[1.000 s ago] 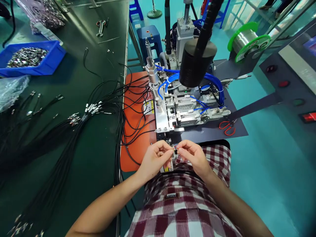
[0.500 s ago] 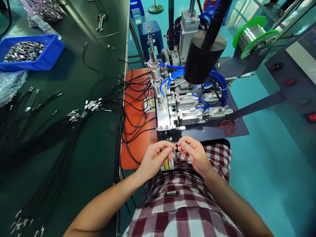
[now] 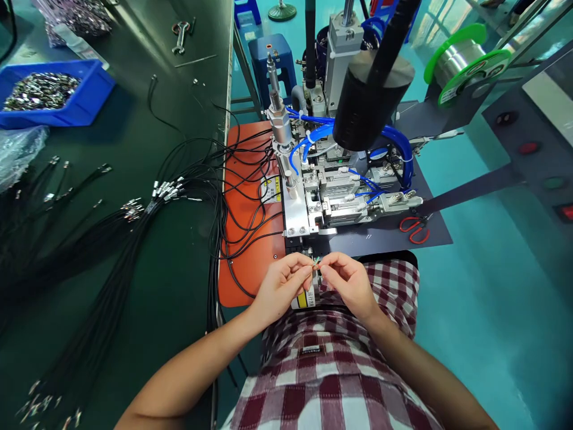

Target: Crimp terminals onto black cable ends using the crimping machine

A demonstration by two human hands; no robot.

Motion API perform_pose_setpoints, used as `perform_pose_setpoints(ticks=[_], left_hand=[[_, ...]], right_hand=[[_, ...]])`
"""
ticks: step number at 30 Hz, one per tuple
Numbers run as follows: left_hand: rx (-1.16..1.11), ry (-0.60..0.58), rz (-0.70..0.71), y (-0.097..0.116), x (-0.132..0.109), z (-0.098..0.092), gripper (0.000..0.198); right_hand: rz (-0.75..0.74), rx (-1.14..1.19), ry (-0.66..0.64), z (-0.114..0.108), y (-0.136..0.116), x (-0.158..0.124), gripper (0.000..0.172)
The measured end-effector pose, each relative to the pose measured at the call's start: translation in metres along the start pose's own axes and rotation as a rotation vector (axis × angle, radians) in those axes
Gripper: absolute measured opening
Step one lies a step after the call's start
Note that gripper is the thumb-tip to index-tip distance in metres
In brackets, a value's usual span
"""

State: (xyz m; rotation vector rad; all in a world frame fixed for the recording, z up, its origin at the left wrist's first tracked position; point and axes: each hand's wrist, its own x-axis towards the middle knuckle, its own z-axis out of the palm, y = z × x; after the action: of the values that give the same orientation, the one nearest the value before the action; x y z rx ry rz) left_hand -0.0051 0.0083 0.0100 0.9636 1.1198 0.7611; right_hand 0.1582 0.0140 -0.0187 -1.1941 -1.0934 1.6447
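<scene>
We've got the wires (image 3: 316,261) between both hands, right at the fingertips, over the near end of the machine (image 3: 344,203) and in front of the lap. Left hand (image 3: 286,282): thumb and forefinger closed in a pinch on the wires, other fingers curled in. Right hand (image 3: 348,283): thumb and forefinger tips nearly together at the other side of the wires; we can't tell if they grip a strand or only touch. Wires are tiny here, a greenish one shows, count unclear. Containers: blue tray (image 3: 95,95) on the desk (image 3: 156,322), far left of us, heaped with small shiny metal parts (image 3: 42,91). Behind it a bag (image 3: 80,22), see-through, full of similar-looking shiny bits. Clear plastic (image 3: 20,154) lies just on the near side of the tray, contents unclear. Black cables (image 3: 119,263) spread over the desk in bundles, metal ends showing, some running across the orange plate (image 3: 242,278) to the machine. Red-handled scissors (image 3: 415,230) lie on the dark plate (image 3: 380,240), right of the machine.
</scene>
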Motion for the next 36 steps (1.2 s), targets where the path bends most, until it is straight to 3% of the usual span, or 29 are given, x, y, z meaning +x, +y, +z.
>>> perform_pose_setpoints(ticks=[13,24,36], left_hand=[[-0.102,0.178,0.069,0.0,0.001,0.005,0.022],[-0.147,0.104,-0.057,0.002,0.003,-0.003,0.026],[-0.163,0.173,-0.082,0.001,0.002,0.0,0.024]], right_hand=[[-0.197,-0.242,0.042,0.013,0.002,-0.006,0.014],[-0.151,-0.226,0.03,0.014,0.004,-0.003,0.015],[-0.196,-0.211,0.006,0.015,0.008,-0.005,0.012]])
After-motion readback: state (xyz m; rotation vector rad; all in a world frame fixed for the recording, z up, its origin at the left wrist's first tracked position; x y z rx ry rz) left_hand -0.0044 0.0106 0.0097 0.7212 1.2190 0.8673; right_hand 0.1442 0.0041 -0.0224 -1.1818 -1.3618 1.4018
